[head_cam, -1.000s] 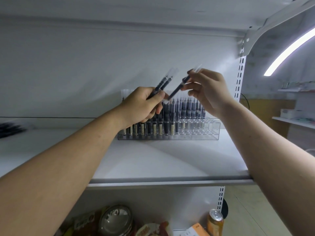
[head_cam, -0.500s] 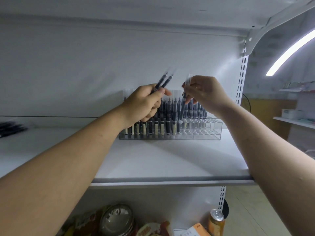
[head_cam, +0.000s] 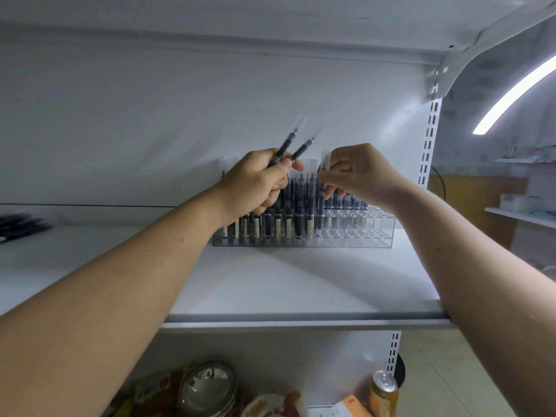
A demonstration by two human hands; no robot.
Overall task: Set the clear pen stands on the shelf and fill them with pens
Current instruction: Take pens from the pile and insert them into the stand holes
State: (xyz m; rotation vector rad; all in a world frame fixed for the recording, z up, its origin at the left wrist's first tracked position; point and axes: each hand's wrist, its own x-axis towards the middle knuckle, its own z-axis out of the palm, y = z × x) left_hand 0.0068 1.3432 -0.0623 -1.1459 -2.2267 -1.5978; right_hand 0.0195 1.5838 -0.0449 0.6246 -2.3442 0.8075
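White shelving with a slotted upright fills the view. The shelf (head_cam: 285, 284) carries the clear pen stand (head_cam: 371, 233) toward its rear, right of centre. Upright dark pens (head_cam: 288, 224) occupy the stand's left and middle slots.

Right hand (head_cam: 359, 173): thumb and fingertips pinch one pen (head_cam: 325, 159) near its clear cap. The pen is held upright, with its lower part down among the standing pens. Whether it is seated in a slot cannot be told. The forearm reaches in from the right.

Left hand (head_cam: 255, 182): fingers are curled around two spare pens (head_cam: 298, 147), capped ends angled up and to the right. It is positioned just beside the right hand, above the stand's left half.

Loose dark pens (head_cam: 21, 224) lie at the shelf's far left. A drinks can (head_cam: 383, 389) stands on the level below.
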